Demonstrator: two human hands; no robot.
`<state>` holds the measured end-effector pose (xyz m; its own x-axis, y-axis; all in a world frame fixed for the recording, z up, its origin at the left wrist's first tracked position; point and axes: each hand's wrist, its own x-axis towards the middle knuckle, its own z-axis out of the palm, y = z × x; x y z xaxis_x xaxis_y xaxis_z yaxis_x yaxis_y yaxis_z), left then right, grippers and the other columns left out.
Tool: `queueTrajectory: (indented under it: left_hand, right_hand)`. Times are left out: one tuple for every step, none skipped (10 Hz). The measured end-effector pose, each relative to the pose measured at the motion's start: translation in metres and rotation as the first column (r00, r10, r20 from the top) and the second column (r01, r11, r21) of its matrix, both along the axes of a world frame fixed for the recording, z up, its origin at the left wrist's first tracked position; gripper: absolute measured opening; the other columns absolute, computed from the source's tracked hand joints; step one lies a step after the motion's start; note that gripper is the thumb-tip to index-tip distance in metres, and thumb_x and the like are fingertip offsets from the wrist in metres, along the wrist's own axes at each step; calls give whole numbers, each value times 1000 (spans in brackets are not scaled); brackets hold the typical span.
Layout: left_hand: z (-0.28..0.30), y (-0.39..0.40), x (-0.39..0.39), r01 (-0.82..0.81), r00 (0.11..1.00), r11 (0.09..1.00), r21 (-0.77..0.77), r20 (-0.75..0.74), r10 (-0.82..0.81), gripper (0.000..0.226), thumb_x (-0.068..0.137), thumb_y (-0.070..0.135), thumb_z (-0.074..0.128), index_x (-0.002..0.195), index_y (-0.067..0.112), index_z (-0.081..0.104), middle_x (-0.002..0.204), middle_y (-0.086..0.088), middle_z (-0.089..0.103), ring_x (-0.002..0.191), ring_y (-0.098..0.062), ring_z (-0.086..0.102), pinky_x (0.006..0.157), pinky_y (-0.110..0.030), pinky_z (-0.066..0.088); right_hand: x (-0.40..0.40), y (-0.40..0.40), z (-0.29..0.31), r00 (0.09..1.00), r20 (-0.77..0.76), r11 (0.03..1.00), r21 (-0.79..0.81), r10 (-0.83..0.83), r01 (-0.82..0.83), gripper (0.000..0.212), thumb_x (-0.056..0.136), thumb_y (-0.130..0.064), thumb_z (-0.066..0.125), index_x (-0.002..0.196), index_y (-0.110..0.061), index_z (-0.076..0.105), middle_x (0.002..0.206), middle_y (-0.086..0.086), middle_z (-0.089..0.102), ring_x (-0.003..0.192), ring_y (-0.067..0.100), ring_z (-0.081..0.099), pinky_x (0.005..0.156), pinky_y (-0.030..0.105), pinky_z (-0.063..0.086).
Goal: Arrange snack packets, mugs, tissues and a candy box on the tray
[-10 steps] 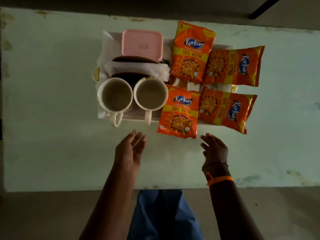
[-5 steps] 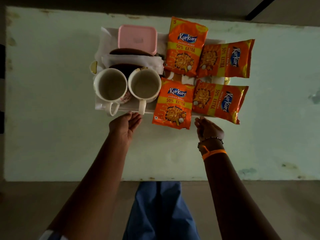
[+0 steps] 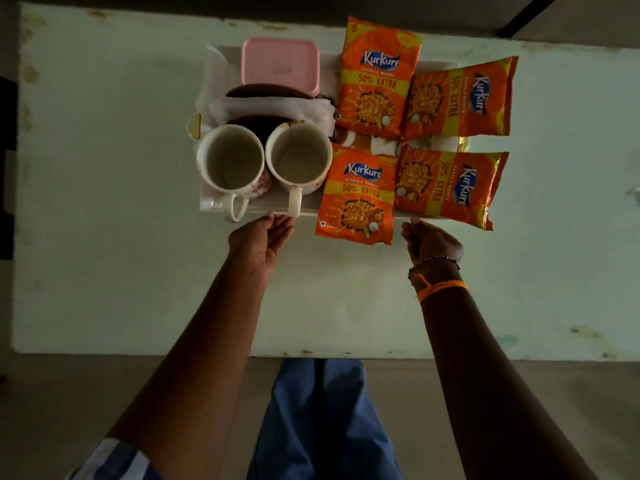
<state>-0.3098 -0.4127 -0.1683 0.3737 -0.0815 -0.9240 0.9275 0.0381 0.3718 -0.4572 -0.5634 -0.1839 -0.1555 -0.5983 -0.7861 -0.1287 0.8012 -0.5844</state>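
A white tray (image 3: 311, 208) sits on the far middle of the table. On it stand two empty white mugs (image 3: 230, 161) (image 3: 298, 157), handles toward me, with folded tissues (image 3: 270, 109) and a pink candy box (image 3: 280, 64) behind them. Several orange Kurkure snack packets (image 3: 377, 81) (image 3: 457, 98) (image 3: 360, 195) (image 3: 446, 185) cover its right half and overhang the edges. My left hand (image 3: 263, 237) has straight fingers touching the tray's near rim beside a mug handle. My right hand (image 3: 431, 242) meets the near rim under the packets, fingers bent and mostly hidden.
The pale green table (image 3: 138, 237) has worn, stained edges. Dark round dishes (image 3: 266, 91) lie under the tissues on the tray. My blue trousers (image 3: 322, 420) show below the table's near edge. A dark bar (image 3: 530, 12) crosses the top right corner.
Both hands have moved forward from the bare table to the tray's near rim. The items on the tray have not shifted.
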Motion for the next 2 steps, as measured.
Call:
queueTrajectory:
  left_hand:
    - [-2, -1, -1, 9, 1000, 1000, 1, 28, -9, 18, 94, 5, 44, 97, -6, 58, 102, -16, 60, 93, -23, 61, 82, -32, 51]
    - [-1, 0, -10, 106, 992, 993, 46, 68, -109, 16, 95, 6, 41, 94, 1, 57, 91, -13, 62, 80, -19, 63, 77, -29, 53]
  right_hand:
    - [1, -2, -2, 999, -7, 999, -9, 37, -37, 22, 81, 0, 63, 102, 8, 63, 50, 1, 68, 33, 1, 57, 38, 11, 46]
    - [-2, -2, -5, 994, -57, 995, -30, 93, -95, 24, 82, -2, 62, 104, 10, 62, 44, -2, 64, 42, 6, 60, 50, 15, 51]
